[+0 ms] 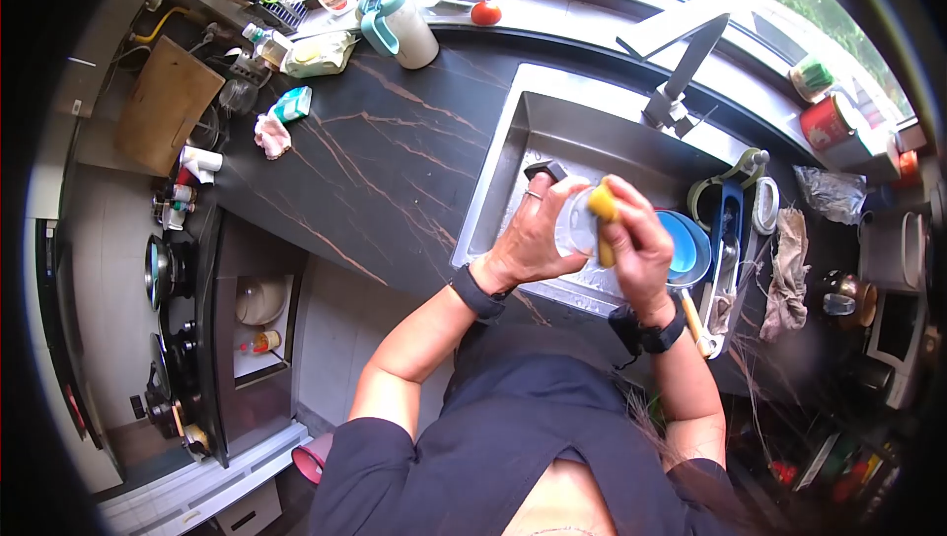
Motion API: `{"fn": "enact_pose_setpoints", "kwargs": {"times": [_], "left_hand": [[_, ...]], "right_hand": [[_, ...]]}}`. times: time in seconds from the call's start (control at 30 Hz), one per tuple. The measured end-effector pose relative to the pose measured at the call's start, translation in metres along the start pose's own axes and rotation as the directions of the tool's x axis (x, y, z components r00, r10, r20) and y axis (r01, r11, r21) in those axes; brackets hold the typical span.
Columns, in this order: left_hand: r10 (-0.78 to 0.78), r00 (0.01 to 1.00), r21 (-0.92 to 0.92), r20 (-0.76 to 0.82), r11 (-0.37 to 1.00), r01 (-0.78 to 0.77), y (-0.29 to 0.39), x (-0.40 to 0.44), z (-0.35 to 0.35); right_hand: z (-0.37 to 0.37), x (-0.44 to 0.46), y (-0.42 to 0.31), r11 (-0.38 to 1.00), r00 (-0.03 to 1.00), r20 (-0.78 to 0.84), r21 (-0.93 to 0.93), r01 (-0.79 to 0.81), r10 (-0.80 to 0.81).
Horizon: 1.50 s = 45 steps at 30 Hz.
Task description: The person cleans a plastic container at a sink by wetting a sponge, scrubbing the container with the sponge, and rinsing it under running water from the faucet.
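Observation:
Over the steel sink [515, 132], my left hand [538, 235] is wrapped round a clear, cup-like container [577, 223]. A ring shows on one of its fingers. My right hand [639, 240] grips a yellow sponge [602, 203] against the container's rim. A small dark object [543, 172] shows just beyond my left fingers; what it is cannot be made out. Blue bowls [683, 245] sit right beside my right hand, at the sink's right side.
A grey faucet [676, 92] rises behind the sink. Right of it are a blue-and-white rack [727, 240] and a beige cloth [786, 275]. On the dark counter [395, 161] stand a pitcher [400, 28], a wipes pack [321, 55] and a pink cloth [272, 135]. A tomato [485, 13] lies on the sill.

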State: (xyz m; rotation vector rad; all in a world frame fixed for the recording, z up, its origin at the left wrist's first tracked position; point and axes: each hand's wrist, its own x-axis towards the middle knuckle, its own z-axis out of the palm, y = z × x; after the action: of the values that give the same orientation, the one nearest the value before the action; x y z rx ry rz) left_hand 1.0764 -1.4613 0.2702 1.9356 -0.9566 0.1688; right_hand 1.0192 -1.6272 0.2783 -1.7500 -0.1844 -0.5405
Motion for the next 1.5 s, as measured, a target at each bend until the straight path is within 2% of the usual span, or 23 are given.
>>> {"fn": "enact_pose_setpoints", "kwargs": {"times": [0.07,0.13,0.2,0.27,0.37,0.43,0.47,0.53,0.6,0.73,0.77,0.8,0.97,1.1,1.2,1.3,1.4,1.47,1.5], "left_hand": [[-0.023,0.998,0.032,0.056,0.999,0.021,0.004,0.009,-0.001],[-0.033,0.999,-0.015,-0.023,0.999,0.033,0.001,0.021,0.002],[-0.067,0.998,-0.010,-0.012,0.998,0.067,-0.004,0.032,0.000],[-0.139,0.990,-0.029,0.028,0.990,0.140,-0.016,0.035,0.002],[-0.204,0.979,-0.090,0.026,0.975,0.205,-0.034,0.038,0.013],[-0.234,0.972,-0.108,0.030,0.966,0.235,-0.040,0.041,0.022],[-0.266,0.963,-0.107,0.035,0.957,0.269,-0.042,0.043,0.027],[-0.300,0.953,-0.102,0.052,0.947,0.303,-0.048,0.047,0.033],[-0.343,0.938,-0.116,0.049,0.931,0.347,-0.055,0.052,0.041],[-0.369,0.929,-0.152,0.027,0.917,0.369,-0.070,0.058,0.052],[-0.379,0.925,-0.140,0.021,0.915,0.378,-0.073,0.059,0.053],[-0.389,0.921,-0.127,0.015,0.913,0.388,-0.076,0.059,0.055],[-0.435,0.900,-0.106,0.021,0.894,0.435,-0.092,0.053,0.065],[-0.460,0.888,-0.153,0.015,0.876,0.457,-0.092,0.054,0.071],[-0.469,0.883,-0.085,0.028,0.879,0.470,-0.085,0.059,0.066],[-0.388,0.921,-0.102,-0.047,0.919,0.382,-0.083,0.064,0.066],[-0.407,0.913,-0.103,-0.040,0.910,0.401,-0.085,0.063,0.067],[-0.406,0.913,-0.111,-0.036,0.910,0.400,-0.092,0.062,0.068],[-0.409,0.912,-0.120,-0.028,0.907,0.403,-0.093,0.062,0.069]], "right_hand": [[-0.022,0.018,0.014,0.997,0.995,-0.065,-0.018,-0.074,0.073],[-0.056,0.040,0.029,0.985,0.978,-0.204,-0.161,-0.065,0.031],[-0.107,0.060,0.034,0.954,0.958,-0.248,-0.222,-0.202,0.145],[-0.168,0.079,0.042,0.943,0.946,-0.302,-0.266,-0.201,0.116],[-0.258,0.096,0.055,0.923,0.930,-0.312,-0.264,-0.281,0.194],[-0.274,0.104,0.061,0.910,0.911,-0.345,-0.259,-0.323,0.225],[-0.272,0.108,0.071,0.909,0.907,-0.351,-0.256,-0.330,0.231],[-0.246,0.121,0.094,0.875,0.931,-0.252,-0.343,-0.341,0.264],[-0.208,0.132,0.121,0.835,0.969,-0.186,-0.497,-0.237,0.165],[-0.178,0.141,0.187,0.879,0.938,-0.127,-0.327,-0.348,0.324],[-0.178,0.137,0.206,0.842,0.931,-0.116,-0.400,-0.363,0.346],[-0.174,0.138,0.200,0.814,0.938,-0.158,-0.467,-0.345,0.308],[-0.169,0.132,0.190,0.792,0.905,-0.215,-0.439,-0.424,0.366],[-0.170,0.126,0.193,0.790,0.909,-0.222,-0.451,-0.416,0.352],[-0.167,0.124,0.193,0.806,0.922,-0.234,-0.451,-0.383,0.307],[-0.163,0.124,0.188,0.814,0.923,-0.251,-0.443,-0.377,0.291],[-0.151,0.123,0.175,0.830,0.929,-0.301,-0.446,-0.335,0.213],[-0.125,0.118,0.145,0.880,0.897,-0.443,-0.425,-0.213,0.003],[-0.108,0.110,0.128,0.905,0.911,-0.400,-0.343,-0.252,0.101]]}}
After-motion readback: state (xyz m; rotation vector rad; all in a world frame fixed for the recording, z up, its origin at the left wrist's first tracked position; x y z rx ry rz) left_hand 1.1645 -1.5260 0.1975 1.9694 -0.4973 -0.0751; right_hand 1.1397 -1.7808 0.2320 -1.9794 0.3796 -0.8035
